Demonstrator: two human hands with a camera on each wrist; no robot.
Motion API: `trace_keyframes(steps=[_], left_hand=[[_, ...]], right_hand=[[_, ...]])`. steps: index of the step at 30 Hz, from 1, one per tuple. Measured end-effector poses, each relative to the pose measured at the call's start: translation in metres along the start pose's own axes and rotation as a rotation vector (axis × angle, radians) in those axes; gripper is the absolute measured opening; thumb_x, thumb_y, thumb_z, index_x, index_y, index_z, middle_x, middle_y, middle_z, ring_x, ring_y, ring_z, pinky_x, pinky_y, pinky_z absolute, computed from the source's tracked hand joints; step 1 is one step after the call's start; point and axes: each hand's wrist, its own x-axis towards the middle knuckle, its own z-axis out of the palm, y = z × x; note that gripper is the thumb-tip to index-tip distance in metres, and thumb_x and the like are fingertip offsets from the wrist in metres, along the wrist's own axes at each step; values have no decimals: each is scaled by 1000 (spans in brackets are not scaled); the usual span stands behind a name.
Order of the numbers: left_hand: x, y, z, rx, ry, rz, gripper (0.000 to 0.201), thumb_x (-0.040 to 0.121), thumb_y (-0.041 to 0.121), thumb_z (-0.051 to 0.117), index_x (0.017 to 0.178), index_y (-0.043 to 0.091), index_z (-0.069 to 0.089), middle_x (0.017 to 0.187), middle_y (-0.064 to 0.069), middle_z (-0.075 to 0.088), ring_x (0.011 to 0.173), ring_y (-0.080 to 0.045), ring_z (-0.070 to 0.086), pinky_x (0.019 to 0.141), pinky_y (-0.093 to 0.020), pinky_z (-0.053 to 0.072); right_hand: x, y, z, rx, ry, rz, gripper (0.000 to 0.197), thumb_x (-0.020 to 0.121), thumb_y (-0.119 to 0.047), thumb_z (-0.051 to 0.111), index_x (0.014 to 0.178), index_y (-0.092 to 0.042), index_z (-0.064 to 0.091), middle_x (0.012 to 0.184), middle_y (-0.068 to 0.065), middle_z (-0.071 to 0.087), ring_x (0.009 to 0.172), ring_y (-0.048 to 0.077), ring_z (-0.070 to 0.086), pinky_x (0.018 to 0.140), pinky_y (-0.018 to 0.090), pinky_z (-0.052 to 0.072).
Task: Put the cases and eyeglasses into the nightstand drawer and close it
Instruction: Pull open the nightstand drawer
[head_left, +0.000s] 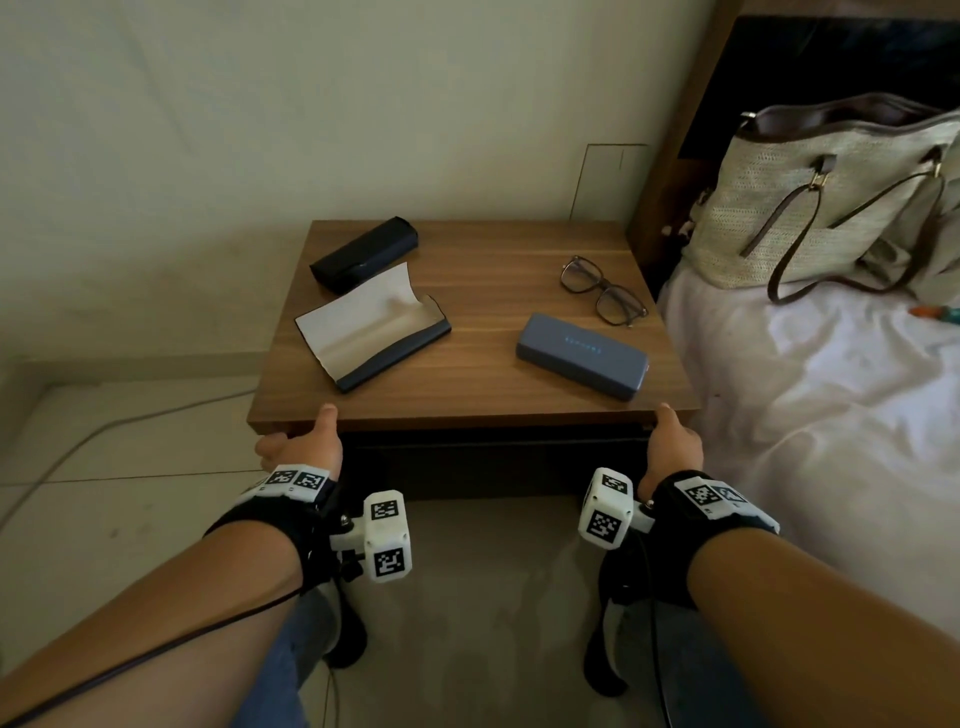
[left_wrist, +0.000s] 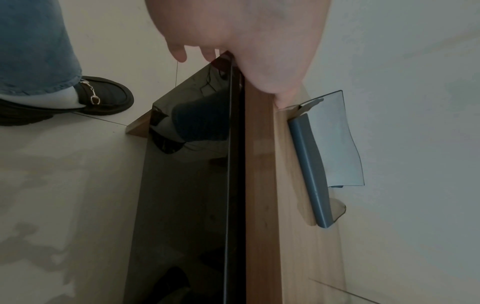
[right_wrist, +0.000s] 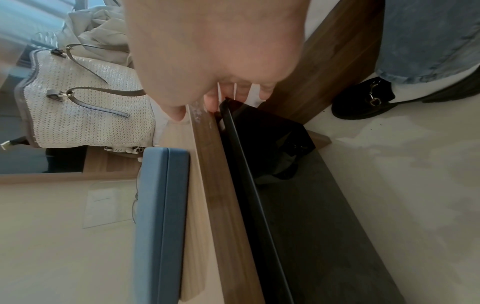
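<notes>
On the wooden nightstand top (head_left: 483, 384) lie a black case (head_left: 363, 254) at the back left, an open blue case (head_left: 371, 332) with pale lining, a closed grey-blue case (head_left: 582, 356) and dark-framed eyeglasses (head_left: 602, 291). Under the top sits the dark glossy drawer front (head_left: 493, 460), closed or barely out. My left hand (head_left: 304, 441) is at the front left corner, thumb on the top, fingers curled below at the drawer front's upper edge (left_wrist: 228, 123). My right hand (head_left: 672, 441) mirrors it at the front right corner, fingers hooked behind the drawer front (right_wrist: 249, 185).
A bed with white sheets (head_left: 805, 405) adjoins the nightstand's right side, with a woven handbag (head_left: 831, 208) on it. The wall is close behind and to the left. A cable (head_left: 104, 426) runs over the tiled floor. My black shoes (left_wrist: 98, 98) stand before the nightstand.
</notes>
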Motion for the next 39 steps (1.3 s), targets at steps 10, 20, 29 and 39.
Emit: trace_keyframes(steps=[10, 20, 29, 39], left_hand=[[2, -11, -4, 26, -10, 18, 77, 86, 53, 57, 142, 10, 27, 146, -18, 38, 132, -40, 39, 104, -47, 34], [-15, -23, -21, 167, 28, 15, 76, 83, 55, 53, 141, 11, 29, 147, -19, 31, 134, -42, 34, 109, -50, 30], [-55, -5, 0, 96, -278, 539, 34, 95, 38, 47, 113, 16, 65, 116, -6, 66, 96, -21, 55, 83, -31, 39], [-74, 0, 12, 576, -639, 516, 55, 103, 44, 22, 135, 14, 56, 145, -7, 50, 134, -24, 43, 108, -32, 28]], right_hand=[[-17, 5, -13, 24, -5, 37, 52, 92, -41, 47, 132, -8, 50, 127, 15, 58, 116, 33, 56, 84, 34, 42], [-47, 5, -27, 38, 102, 6, 50, 84, -40, 48, 127, -14, 53, 127, 14, 57, 115, 36, 56, 101, 47, 46], [-80, -5, 3, -177, -128, -308, 27, 94, -37, 45, 93, -18, 64, 81, -6, 67, 91, 22, 61, 90, 38, 46], [-93, 2, 24, -833, -444, -328, 47, 100, -44, 24, 124, -18, 56, 126, 4, 60, 126, 26, 48, 117, 52, 18]])
